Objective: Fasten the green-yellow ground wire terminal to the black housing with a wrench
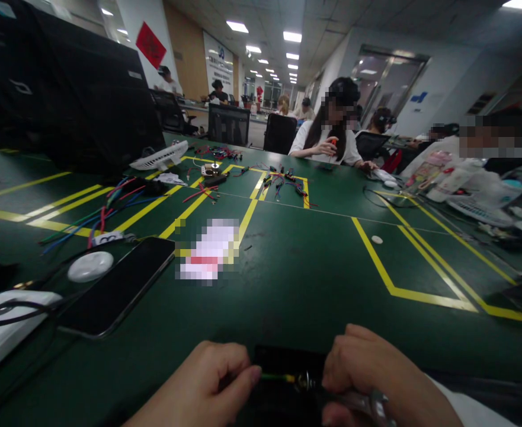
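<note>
At the bottom middle, my left hand (216, 379) is closed, pinching a thin green-yellow wire (276, 377) between thumb and fingers. The wire runs right to a small shiny metal fitting (305, 381), where its far end meets my other hand. My right hand (367, 367) is closed around a silver wrench (378, 406), whose head shows below the palm; its fingertips are mostly hidden. Under and between both hands lies a flat black object (287, 357), partly covered, of a kind I cannot make out.
On the green table (314, 279) lie a black phone (118, 287), a white round piece (90, 267), a white power strip (12, 326) and loose wires (105, 210). Farther off are wire bundles (282, 181), a monitor (87, 89) and a person (332, 136) seated opposite.
</note>
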The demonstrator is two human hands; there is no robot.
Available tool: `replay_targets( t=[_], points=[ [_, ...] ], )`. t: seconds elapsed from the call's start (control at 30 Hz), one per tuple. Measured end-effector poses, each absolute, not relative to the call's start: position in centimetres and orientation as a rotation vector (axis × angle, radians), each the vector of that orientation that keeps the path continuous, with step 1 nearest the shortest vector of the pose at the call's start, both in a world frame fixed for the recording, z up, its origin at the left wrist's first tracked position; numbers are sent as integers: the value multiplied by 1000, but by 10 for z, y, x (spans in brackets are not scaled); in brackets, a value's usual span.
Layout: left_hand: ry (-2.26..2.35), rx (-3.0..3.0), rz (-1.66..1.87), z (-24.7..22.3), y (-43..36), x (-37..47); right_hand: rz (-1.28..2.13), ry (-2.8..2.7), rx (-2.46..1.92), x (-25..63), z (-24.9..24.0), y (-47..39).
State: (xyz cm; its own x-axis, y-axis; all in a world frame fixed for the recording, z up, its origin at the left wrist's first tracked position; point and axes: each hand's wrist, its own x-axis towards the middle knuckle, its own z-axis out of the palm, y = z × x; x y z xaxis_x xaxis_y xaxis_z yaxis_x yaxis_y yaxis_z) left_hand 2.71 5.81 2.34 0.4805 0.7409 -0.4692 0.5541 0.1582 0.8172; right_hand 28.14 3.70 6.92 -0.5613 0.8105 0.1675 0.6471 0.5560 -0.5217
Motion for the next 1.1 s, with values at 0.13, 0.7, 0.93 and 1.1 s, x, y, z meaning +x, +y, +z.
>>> replay_targets(
  t=[0.13,0.7,0.93,1.1],
  points=[
    [1174,1507,182,23,58,27,599,-2401,-1186,278,69,39],
    [1161,1501,164,25,61,27,821,-2761,-965,285,103,68],
    [1194,1484,179,24,59,29,979,-2230,-1476,297,99,42],
    [1184,1474,169,25,59,27,761,-2297,-1345,294,87,29]
  ],
)
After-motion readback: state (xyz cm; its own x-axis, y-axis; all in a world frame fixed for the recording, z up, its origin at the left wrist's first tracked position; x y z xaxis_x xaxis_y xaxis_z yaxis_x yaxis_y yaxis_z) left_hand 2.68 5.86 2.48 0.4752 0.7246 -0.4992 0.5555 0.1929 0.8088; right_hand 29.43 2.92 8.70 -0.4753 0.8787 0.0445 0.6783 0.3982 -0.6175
